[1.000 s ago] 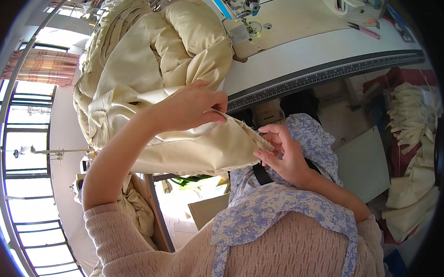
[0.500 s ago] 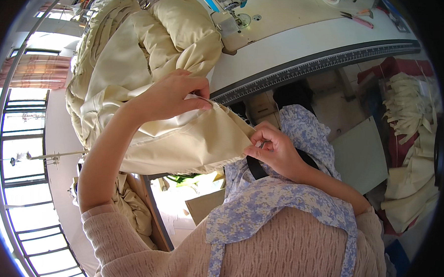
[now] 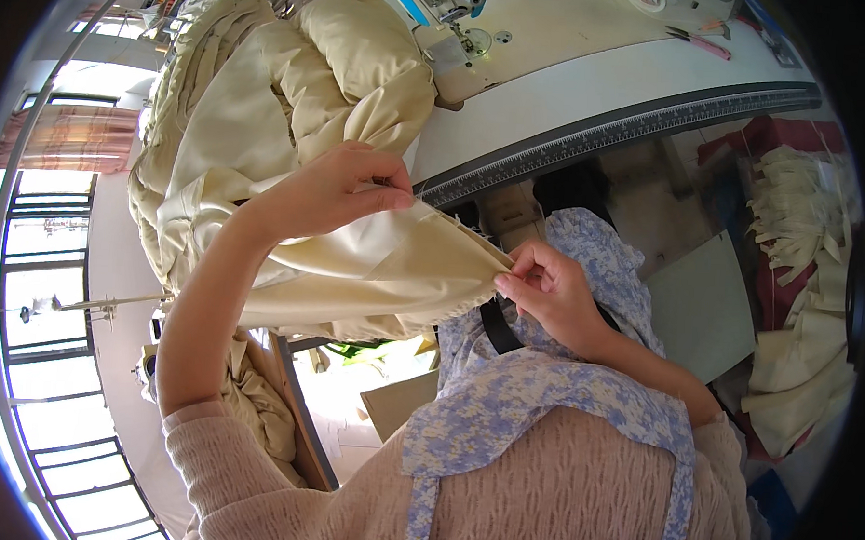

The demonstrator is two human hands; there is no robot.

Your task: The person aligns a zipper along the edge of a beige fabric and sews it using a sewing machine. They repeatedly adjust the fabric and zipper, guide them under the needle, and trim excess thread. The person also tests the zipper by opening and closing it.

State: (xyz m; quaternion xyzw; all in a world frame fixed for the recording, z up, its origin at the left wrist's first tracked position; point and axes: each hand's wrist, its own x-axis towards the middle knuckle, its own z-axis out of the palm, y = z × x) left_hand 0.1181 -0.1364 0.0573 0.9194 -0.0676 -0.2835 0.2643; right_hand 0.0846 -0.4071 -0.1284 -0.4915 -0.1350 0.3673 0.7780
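Observation:
A large bundle of cream satin fabric [image 3: 227, 116] lies heaped on the sewing table, with a loose panel drawn toward me over my lap. My left hand [image 3: 349, 189] grips the upper edge of this panel with bent fingers and thumb. Lower to the right, my right hand [image 3: 547, 290] pinches the far end of the same edge, which is stretched fairly straight between my hands. The edge looks raw and slightly frayed. My blue floral apron [image 3: 588, 238] lies beneath the fabric.
A white sewing machine bed [image 3: 470, 64] with a ruler strip [image 3: 641, 130] along its front edge stands beyond my hands, holding pink-handled snips [image 3: 703, 42]. Cream fabric pieces [image 3: 792, 334] hang at the right. Another fabric heap [image 3: 262, 407] sits lower left. A window [image 3: 48, 350] is at left.
My right hand has closed more firmly on the fabric's end and shifted slightly. My left hand keeps its hold, a little higher and farther left in the picture as the view shifted.

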